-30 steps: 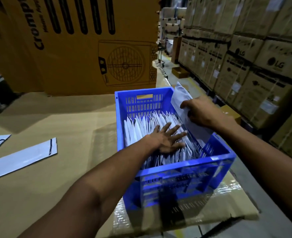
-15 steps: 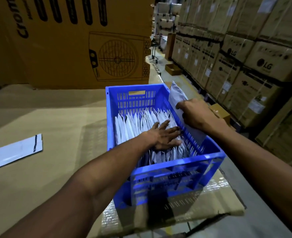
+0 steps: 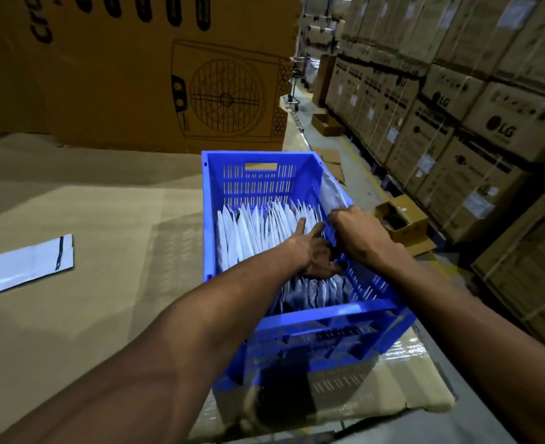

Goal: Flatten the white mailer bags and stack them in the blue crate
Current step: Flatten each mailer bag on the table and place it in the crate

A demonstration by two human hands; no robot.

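Crate: blue crate (image 3: 258, 184), slatted walls, stood on the cardboard-covered table (image 3: 104, 283) toward 3 o'clock, near its right edge.
Bags in crate: white mailer bags (image 3: 258, 232) packed upright on edge in a row, filling the floor of the crate from the left wall across to the right.
Left hand: left hand (image 3: 312, 251) reached into the crate, fingers straight and spread, pressed flat on the tops of the bags at the row's right end.
Right hand: right hand (image 3: 357, 232) at the crate's right wall, at 3 o'clock from the left hand and just beside it; grip curled round one mailer bag (image 3: 330, 190), pinched at its lower part.
Held bag: stood upright against the inside of the right wall, top corner poking above the rim.
Loose bag: flat mailer (image 3: 24, 267) with a dark strip near one end, lay on the table at 9 o'clock, well apart from the crate.
Background: large fan-printed carton (image 3: 168, 75) at 12 o'clock; stacked cartons (image 3: 457, 107) along the aisle from 1 to 3 o'clock.
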